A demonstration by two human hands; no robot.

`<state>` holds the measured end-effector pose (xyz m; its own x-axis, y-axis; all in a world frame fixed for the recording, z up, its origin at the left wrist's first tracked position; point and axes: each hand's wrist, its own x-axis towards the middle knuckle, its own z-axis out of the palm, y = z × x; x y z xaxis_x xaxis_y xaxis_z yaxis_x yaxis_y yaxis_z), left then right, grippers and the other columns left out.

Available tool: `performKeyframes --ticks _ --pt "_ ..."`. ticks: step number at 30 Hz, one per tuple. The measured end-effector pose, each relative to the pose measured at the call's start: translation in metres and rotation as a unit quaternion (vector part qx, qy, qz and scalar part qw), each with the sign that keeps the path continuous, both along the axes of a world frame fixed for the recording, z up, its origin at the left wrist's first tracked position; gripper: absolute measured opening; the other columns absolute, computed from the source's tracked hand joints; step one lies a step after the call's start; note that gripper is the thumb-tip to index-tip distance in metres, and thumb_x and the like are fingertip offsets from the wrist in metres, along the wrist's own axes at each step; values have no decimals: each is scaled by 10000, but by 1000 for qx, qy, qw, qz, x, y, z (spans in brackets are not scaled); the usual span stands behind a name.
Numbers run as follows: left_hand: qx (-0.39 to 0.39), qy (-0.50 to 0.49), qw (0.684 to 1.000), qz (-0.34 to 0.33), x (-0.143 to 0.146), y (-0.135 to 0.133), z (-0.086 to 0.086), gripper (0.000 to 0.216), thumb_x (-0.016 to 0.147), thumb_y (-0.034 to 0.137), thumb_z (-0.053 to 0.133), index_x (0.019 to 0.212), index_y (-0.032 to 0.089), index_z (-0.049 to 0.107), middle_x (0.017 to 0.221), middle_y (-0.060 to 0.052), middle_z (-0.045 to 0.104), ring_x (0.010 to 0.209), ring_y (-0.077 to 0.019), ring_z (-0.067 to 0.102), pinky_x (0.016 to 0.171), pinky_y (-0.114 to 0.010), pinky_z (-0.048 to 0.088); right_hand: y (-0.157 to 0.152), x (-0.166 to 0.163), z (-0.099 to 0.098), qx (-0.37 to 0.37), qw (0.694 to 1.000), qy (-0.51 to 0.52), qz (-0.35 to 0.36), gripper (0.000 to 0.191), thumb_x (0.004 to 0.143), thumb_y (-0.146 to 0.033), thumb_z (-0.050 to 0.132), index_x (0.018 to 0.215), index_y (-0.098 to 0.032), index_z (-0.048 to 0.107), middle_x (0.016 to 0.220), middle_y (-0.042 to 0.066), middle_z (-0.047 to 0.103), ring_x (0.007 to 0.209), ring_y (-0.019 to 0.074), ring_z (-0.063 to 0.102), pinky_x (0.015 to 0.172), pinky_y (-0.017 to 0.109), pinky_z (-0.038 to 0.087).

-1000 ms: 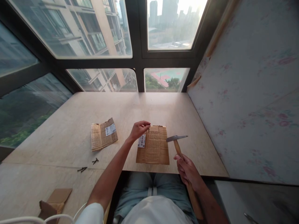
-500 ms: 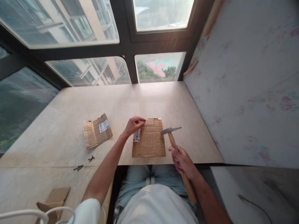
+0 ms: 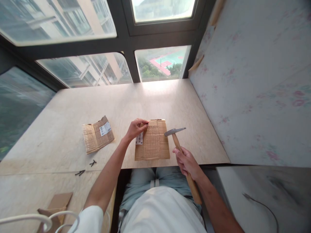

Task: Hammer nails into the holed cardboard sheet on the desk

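A piece of brown cardboard [image 3: 154, 142], pitted with rows of holes and bearing a white label, lies near the front edge of a beige table [image 3: 145, 100]. My left hand [image 3: 136, 128] rests at its upper left corner, fingertips pinched on something thin and dark, too small to name. My right hand [image 3: 186, 161] is closed round the wooden handle of a hammer [image 3: 177, 137]. The hammer's metal head hovers just right of the cardboard.
A second, torn cardboard piece [image 3: 97, 134] lies to the left. Several dark nails [image 3: 86, 167] are scattered at the table's left front. A folded cardboard box [image 3: 56, 205] sits at bottom left. A floral wall [image 3: 255, 81] closes the right side; windows run along the back.
The head camera has tilted downward, so everything sits higher in the picture. My left hand has lowered to the cardboard's upper left corner. The hammer keeps its place beside the cardboard.
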<state>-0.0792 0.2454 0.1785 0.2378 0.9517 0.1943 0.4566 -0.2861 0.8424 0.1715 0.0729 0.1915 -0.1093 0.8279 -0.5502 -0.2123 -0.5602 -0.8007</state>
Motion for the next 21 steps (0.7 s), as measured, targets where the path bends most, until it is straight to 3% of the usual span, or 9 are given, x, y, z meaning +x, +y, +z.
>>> performKeyframes --ticks 9,21 --pt "25 20 999 -11 -2 1 -7 259 751 311 688 991 221 728 882 -50 718 865 -200 644 867 -358 500 0 0 0 -8 1000 -1 1 425 790 -596 647 905 -227 470 501 -148 288 296 26 208 209 124 248" --pt "21 16 1000 -7 -2 -1 -9 287 763 322 677 1021 206 724 909 -61 729 870 -203 663 868 -353 512 7 -5 9 4 1000 2 11 421 788 -591 646 920 -229 476 488 -151 277 299 27 192 213 124 247"
